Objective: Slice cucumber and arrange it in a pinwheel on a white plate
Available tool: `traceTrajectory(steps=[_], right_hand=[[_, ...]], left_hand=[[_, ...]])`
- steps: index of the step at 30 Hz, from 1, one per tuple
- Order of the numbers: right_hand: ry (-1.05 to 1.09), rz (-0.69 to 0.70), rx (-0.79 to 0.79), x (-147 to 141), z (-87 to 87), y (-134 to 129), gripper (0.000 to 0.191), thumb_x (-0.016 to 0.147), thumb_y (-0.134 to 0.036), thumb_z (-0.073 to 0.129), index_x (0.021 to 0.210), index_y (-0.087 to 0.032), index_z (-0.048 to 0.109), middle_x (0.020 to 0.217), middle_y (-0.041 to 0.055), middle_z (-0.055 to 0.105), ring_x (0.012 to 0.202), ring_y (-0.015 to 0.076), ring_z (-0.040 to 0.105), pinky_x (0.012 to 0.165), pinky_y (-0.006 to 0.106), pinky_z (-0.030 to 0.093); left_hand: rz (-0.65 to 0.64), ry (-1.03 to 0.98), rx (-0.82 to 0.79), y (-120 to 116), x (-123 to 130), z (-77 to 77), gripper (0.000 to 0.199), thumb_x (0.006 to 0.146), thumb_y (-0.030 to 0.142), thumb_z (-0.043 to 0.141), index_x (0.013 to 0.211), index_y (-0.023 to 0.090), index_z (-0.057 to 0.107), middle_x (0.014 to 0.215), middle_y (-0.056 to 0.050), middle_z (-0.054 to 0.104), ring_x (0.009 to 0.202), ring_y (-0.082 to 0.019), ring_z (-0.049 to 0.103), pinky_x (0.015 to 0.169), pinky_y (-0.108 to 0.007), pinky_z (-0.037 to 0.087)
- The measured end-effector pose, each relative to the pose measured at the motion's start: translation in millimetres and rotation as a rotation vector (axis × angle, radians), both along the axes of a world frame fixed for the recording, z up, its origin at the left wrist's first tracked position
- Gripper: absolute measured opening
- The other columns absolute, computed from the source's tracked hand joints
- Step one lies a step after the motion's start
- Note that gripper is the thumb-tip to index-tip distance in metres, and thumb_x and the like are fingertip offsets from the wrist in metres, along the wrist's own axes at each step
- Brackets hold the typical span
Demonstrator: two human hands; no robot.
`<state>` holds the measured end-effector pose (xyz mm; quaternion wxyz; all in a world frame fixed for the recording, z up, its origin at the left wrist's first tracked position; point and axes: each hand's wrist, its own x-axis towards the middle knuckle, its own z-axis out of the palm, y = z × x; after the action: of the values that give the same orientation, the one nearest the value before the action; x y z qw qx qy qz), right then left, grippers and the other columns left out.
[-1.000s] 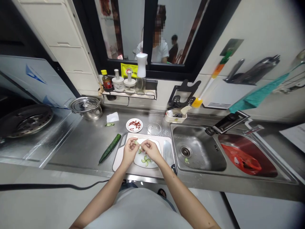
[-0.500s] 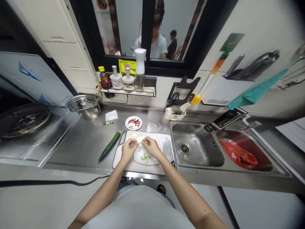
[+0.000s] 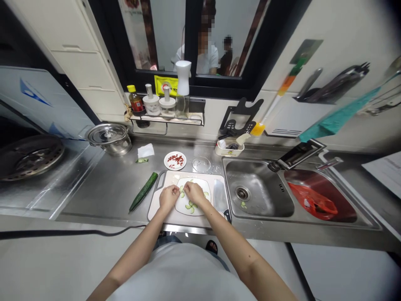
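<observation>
Plate [image 3: 181, 207] looks glossy, c'top [image 3: 94, 190] shiny mtl

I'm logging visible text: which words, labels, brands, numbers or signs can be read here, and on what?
No text can be read for certain.
Yellow packet: dark marks and a red emblem, too small.
Yellow-capped bottle: red label, too small.
White paper at the right edge: print, blurred.
White jar: faint marks, unreadable.
Left panel: blue shapes, no readable letters.

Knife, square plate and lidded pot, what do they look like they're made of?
Knife: grey, metallic-looking blade, likely steel; dark handle, perhaps plastic. Square plate: smooth white, dark-lined edge, perhaps ceramic or glass. Lidded pot: polished silver metal with bright reflections, probably stainless steel.
</observation>
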<state>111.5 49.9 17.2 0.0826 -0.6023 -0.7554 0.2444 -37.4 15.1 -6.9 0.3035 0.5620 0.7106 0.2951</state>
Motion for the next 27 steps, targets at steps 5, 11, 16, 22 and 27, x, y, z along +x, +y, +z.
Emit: traceTrajectory(steps=[5, 11, 16, 22, 27], right_hand=[[-0.062, 0.022, -0.016, -3.5, -8.2, 3.0, 0.019, 0.092, -0.025, 0.048, 0.094, -0.02, 0.067, 0.092, 0.0075, 0.072, 0.084, 0.0184, 0.062, 0.065, 0.025, 0.033], [-0.163, 0.039, -0.052, -6.3, -11.0, 5.4, 0.024, 0.095, -0.025, 0.043, 0.1, -0.019, 0.065, 0.098, 0.0081, 0.07, 0.091, 0.0184, 0.062, 0.069, 0.025, 0.036], [-0.253, 0.067, -0.074, -9.5, -8.9, 5.5, 0.025, 0.096, -0.025, 0.041, 0.105, -0.019, 0.064, 0.102, 0.0092, 0.069, 0.094, 0.0194, 0.061, 0.071, 0.025, 0.037], [-0.272, 0.107, -0.039, -9.4, -8.0, 4.0, 0.024, 0.097, -0.026, 0.041, 0.105, -0.019, 0.063, 0.103, 0.0093, 0.069, 0.095, 0.0196, 0.061, 0.072, 0.026, 0.038], [-0.284, 0.117, -0.057, -9.7, -7.4, 4.3, 0.025, 0.097, -0.025, 0.04, 0.106, -0.018, 0.063, 0.104, 0.0098, 0.068, 0.095, 0.0196, 0.061, 0.073, 0.027, 0.039]], left_hand=[[-0.029, 0.102, 0.002, 5.0, 1.0, -8.5, 0.01, 0.076, 0.022, 0.061, 0.08, 0.022, 0.071, 0.078, -0.004, 0.068, 0.076, -0.019, 0.057, 0.066, -0.025, 0.034], [-0.117, 0.319, -0.015, 8.1, 3.3, -9.9, 0.017, 0.083, 0.023, 0.055, 0.089, 0.021, 0.071, 0.087, -0.006, 0.067, 0.088, -0.02, 0.058, 0.077, -0.027, 0.039], [-0.137, 0.399, -0.009, 6.5, 3.7, -9.9, 0.019, 0.086, 0.025, 0.053, 0.095, 0.021, 0.07, 0.095, -0.006, 0.065, 0.097, -0.02, 0.055, 0.086, -0.029, 0.039], [-0.208, 0.479, 0.147, -3.4, 1.7, -12.9, 0.022, 0.09, 0.025, 0.049, 0.099, 0.021, 0.069, 0.099, -0.007, 0.061, 0.098, -0.021, 0.051, 0.088, -0.032, 0.04], [-0.401, 0.531, 0.234, -11.4, -2.7, -11.5, 0.029, 0.089, 0.02, 0.048, 0.109, 0.025, 0.068, 0.102, -0.007, 0.059, 0.098, -0.022, 0.048, 0.086, -0.034, 0.04]])
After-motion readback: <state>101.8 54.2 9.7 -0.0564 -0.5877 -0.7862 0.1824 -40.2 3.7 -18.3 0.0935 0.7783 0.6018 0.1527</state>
